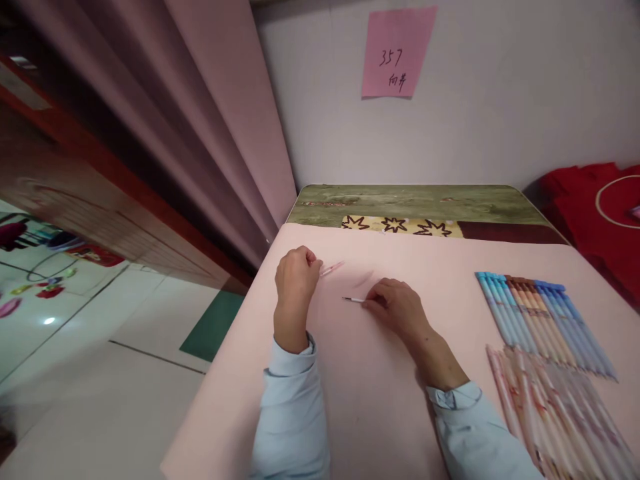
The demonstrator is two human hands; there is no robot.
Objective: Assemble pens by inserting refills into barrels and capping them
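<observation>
My left hand [295,275] is closed in a fist round a pale pink pen barrel [332,269], whose end sticks out to the right over the pink table cover [380,400]. My right hand [397,305] pinches a thin white refill [354,300], its dark tip pointing left toward the barrel. The two parts are a short gap apart. Both wrists rest on the cover, in light blue sleeves.
A row of several blue and orange pens [543,320] lies at the right, with a pile of pale pink pens [560,413] below it. Behind are a green table top [420,200], a wall with a pink note [396,52], a curtain [220,120] and red cloth [595,213].
</observation>
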